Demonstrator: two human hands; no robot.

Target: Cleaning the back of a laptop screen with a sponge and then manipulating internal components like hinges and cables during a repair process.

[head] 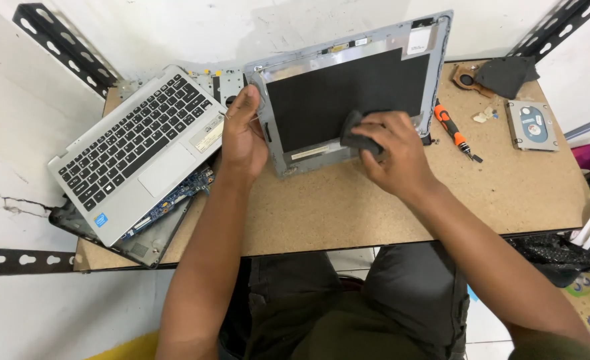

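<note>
A grey laptop lid with a black screen panel [348,93] lies tilted on the chipboard table [375,200]. My left hand [243,133] grips the lid's left edge and holds it down. My right hand [391,150] presses a small dark grey cloth or pad [357,137] against the lower right of the screen panel. Both forearms reach in from the bottom of the view.
A silver laptop keyboard deck [135,143] rests over an exposed blue circuit board [181,193] and base at the left. An orange-handled screwdriver [455,130], a hard drive [531,125], and a fan with a black cover [498,73] lie at the right. Metal shelf brackets frame the table.
</note>
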